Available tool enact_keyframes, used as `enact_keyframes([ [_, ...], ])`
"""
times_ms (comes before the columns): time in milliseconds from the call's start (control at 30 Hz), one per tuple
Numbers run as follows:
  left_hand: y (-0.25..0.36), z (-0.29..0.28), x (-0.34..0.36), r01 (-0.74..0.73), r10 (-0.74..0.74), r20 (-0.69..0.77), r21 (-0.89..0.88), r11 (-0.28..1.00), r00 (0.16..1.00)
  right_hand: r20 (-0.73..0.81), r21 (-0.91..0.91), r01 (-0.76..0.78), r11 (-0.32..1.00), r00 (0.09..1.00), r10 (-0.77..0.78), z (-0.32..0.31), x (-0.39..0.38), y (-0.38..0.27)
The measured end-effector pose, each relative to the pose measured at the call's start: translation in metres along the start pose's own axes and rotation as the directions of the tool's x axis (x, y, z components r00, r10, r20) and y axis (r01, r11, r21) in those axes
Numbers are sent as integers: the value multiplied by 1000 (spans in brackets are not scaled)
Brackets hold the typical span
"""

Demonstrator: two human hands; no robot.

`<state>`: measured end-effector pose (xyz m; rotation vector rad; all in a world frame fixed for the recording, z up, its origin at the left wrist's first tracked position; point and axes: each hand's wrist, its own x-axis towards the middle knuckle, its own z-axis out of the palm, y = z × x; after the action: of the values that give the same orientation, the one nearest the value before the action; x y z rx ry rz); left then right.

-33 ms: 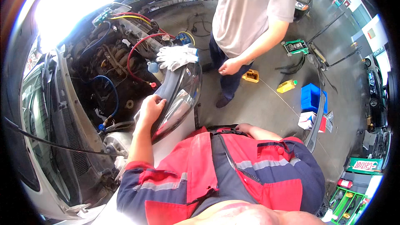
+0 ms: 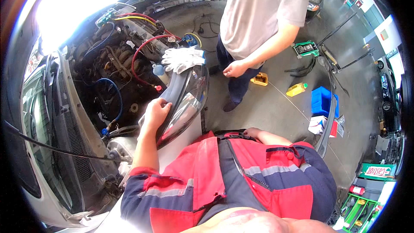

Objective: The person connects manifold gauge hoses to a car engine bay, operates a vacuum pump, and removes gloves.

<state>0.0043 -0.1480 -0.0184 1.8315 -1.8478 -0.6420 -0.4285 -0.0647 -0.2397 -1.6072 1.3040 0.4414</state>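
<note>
My left hand (image 2: pixel 158 111) rests on the inner edge of a car headlight (image 2: pixel 186 103), its fingers curled over the dark top rim. A pair of white work gloves (image 2: pixel 183 59) lies on the far end of that headlight. Close to my waist is my right hand (image 2: pixel 252 133), by a black belt or strap (image 2: pixel 233 134); its fingers are mostly hidden. The open engine bay (image 2: pixel 116 69) is left of my left hand, with a red hose (image 2: pixel 137 56) and a blue hose (image 2: pixel 115 87) running through it.
A co-worker in a grey shirt (image 2: pixel 263 13) stands beyond the headlight. On the floor to the right are a yellow bottle (image 2: pixel 296 89), a cut yellow container (image 2: pixel 260 79), a blue bin (image 2: pixel 321 99) and a green floor jack (image 2: pixel 306 48). A green tool cart (image 2: pixel 360 211) stands lower right.
The co-worker's lowered hand has shifted slightly to the left, and their body has swayed a little. Both my hands stay where they were.
</note>
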Motion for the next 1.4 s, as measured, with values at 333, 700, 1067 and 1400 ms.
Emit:
enact_keyframes([
  [333, -3, -4, -5, 2, -2, -6, 3, 1000, 1000, 154, 38, -84, 996, 985, 77, 6, 10, 7],
  [700, 2, -4, -5, -66, 70, -47, 69, 995, 996, -119, -30, 30, 999, 992, -33, -13, 1, -6],
  [1067, -7, 0, 2, -30, 28, 34, 44, 999, 999, -214, 161, 40, 986, 977, -4, -22, 0, -26],
  [1400, -1, -5, 1, 67, -67, 63, 5, 998, 996, -93, 161, 59, 985, 995, -44, -15, 20, -22],
])
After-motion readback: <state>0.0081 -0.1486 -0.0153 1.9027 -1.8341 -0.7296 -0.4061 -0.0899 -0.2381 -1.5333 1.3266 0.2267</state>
